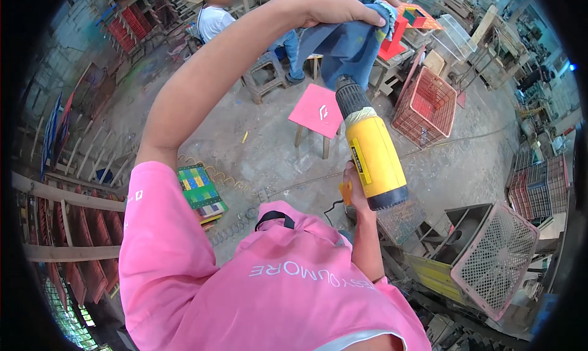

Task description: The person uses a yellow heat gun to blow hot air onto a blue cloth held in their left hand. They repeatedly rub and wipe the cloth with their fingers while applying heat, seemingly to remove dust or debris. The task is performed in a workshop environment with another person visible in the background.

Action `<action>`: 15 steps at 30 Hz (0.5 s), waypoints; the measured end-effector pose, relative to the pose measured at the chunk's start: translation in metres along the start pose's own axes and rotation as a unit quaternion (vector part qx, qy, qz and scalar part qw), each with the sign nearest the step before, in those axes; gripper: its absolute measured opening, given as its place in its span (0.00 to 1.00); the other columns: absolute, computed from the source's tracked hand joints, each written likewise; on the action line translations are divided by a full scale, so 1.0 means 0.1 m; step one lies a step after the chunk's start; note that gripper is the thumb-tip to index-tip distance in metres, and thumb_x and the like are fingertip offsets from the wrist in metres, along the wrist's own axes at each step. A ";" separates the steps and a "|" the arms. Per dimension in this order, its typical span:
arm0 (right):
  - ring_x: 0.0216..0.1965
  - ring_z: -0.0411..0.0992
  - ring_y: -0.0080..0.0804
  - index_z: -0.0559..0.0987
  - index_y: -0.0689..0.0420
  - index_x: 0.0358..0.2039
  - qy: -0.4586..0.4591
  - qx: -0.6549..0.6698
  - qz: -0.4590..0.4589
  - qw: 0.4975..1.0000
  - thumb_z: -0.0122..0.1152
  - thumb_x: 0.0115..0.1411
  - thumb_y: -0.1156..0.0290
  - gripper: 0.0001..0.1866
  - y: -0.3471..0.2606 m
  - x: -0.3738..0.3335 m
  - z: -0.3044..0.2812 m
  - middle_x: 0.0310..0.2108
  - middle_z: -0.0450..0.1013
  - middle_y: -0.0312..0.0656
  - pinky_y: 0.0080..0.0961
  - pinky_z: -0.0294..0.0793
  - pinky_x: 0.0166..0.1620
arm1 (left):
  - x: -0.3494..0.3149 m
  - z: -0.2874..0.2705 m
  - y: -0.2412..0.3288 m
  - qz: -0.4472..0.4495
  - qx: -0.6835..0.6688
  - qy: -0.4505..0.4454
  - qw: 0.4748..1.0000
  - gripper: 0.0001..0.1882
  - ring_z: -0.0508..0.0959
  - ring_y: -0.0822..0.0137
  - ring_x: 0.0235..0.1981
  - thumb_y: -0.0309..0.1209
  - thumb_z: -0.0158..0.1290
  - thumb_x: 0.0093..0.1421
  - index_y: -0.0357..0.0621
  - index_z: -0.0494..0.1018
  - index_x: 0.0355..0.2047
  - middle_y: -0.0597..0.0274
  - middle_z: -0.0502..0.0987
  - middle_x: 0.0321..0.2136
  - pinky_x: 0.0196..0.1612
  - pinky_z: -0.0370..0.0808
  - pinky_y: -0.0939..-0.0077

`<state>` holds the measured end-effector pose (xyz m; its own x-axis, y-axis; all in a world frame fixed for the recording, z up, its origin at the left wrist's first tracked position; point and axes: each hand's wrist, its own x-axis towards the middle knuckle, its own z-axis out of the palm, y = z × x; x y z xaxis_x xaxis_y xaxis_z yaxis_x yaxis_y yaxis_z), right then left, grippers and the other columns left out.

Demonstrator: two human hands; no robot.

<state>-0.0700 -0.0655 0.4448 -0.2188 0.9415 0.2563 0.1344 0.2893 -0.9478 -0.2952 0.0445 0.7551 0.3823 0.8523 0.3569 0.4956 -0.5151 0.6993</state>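
My left arm reaches up and across to the top of the head view. There my left hand (343, 7) has its thumb and fingers closed on a blue cloth (352, 48), which hangs down in folds. My right hand (357, 190) grips a yellow pistol-grip power tool (375, 155) low at its handle. Whether it is a drill or a heat gun I cannot tell. Its black ribbed nose points up toward the lower part of the cloth, and pale tape is wrapped behind the nose. Part of the right hand is hidden behind the tool body.
A pink-topped stool (315, 112) stands ahead. Right of it are a red plastic crate (427, 106) and red pieces (395, 39) on a bench. A caged fan (496, 259) stands at lower right. Green panels (201, 189) lie on the floor at left. A person (217, 20) sits far off.
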 end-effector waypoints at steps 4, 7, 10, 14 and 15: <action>0.43 0.73 0.45 0.76 0.60 0.46 -0.001 -0.025 -0.016 1.000 0.63 0.58 0.69 0.16 0.06 -0.04 -0.03 0.40 0.76 0.46 0.35 0.69 0.48 | 0.00 0.00 0.00 0.019 -0.008 0.000 1.000 0.22 0.75 0.71 0.43 0.24 0.58 0.52 0.39 0.73 0.49 0.60 0.78 0.41 0.49 0.71 0.75; 0.45 0.72 0.47 0.75 0.60 0.47 -0.014 -0.075 -0.023 0.997 0.62 0.59 0.67 0.17 0.09 -0.06 -0.06 0.42 0.75 0.47 0.37 0.69 0.50 | -0.02 0.00 0.05 0.001 -0.024 -0.003 1.000 0.22 0.75 0.71 0.44 0.23 0.58 0.52 0.40 0.73 0.49 0.61 0.78 0.42 0.50 0.71 0.76; 0.48 0.71 0.48 0.74 0.60 0.49 -0.015 -0.105 -0.002 0.994 0.61 0.60 0.66 0.18 0.03 -0.11 -0.06 0.45 0.74 0.48 0.38 0.67 0.52 | -0.01 0.02 0.01 0.015 -0.020 0.004 1.000 0.21 0.75 0.71 0.44 0.24 0.58 0.52 0.40 0.73 0.49 0.61 0.78 0.42 0.50 0.71 0.76; 0.52 0.69 0.49 0.73 0.59 0.52 -0.020 -0.077 0.041 0.996 0.60 0.61 0.65 0.20 0.01 -0.17 -0.09 0.49 0.73 0.50 0.38 0.65 0.55 | -0.03 0.04 0.00 0.005 -0.018 0.024 1.000 0.21 0.76 0.71 0.43 0.24 0.58 0.52 0.40 0.74 0.48 0.60 0.78 0.40 0.49 0.72 0.75; 0.52 0.69 0.49 0.73 0.59 0.52 -0.015 -0.070 0.049 0.996 0.60 0.61 0.65 0.20 0.07 -0.18 -0.10 0.49 0.73 0.50 0.38 0.65 0.56 | -0.03 0.05 0.01 -0.007 -0.029 0.026 0.999 0.21 0.76 0.71 0.43 0.24 0.58 0.52 0.40 0.73 0.48 0.60 0.79 0.40 0.49 0.72 0.75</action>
<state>-0.0557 -0.0791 0.4356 -0.2258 0.9615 0.1567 0.2900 0.2199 -0.9314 -0.2918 0.0409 0.7515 0.3334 0.8641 0.3770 0.4540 -0.4976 0.7391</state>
